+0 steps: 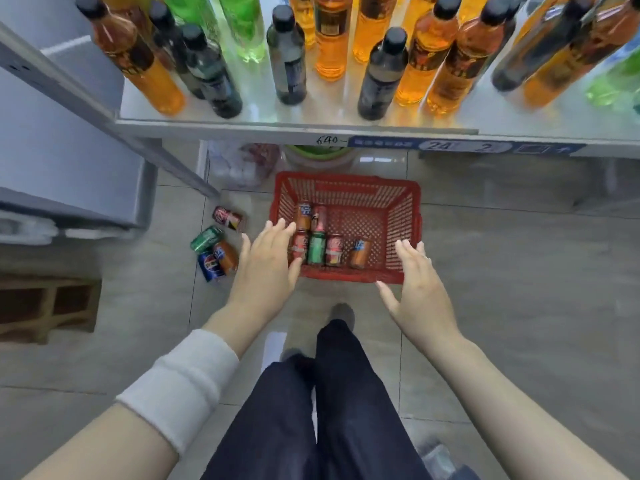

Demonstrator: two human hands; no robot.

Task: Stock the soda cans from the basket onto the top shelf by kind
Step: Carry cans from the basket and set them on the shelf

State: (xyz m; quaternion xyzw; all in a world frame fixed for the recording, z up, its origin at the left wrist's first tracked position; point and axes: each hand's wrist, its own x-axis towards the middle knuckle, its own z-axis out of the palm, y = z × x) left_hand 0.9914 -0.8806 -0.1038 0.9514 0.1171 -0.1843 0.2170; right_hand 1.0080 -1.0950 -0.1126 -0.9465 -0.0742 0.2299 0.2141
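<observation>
A red plastic basket (401, 209) stands on the tiled floor below the shelf. Several soda cans lie in it: an orange can (303, 216), a red can (334, 250), a green can (317, 248) and another orange can (360, 252). More cans lie on the floor left of the basket: a red one (228, 218), a green one (207, 239), a blue one (210, 266), an orange one (225, 256). My left hand (268, 263) hovers over the basket's left rim, fingers spread, holding nothing. My right hand (417, 289) reaches over the front right corner, also spread and empty.
The metal shelf (263, 110) above carries many upright bottles of orange, green and dark drinks. A grey cabinet (52, 161) stands at the left, a wooden crate (45, 306) below it. A green and white tub (318, 157) sits under the shelf. My legs fill the lower middle.
</observation>
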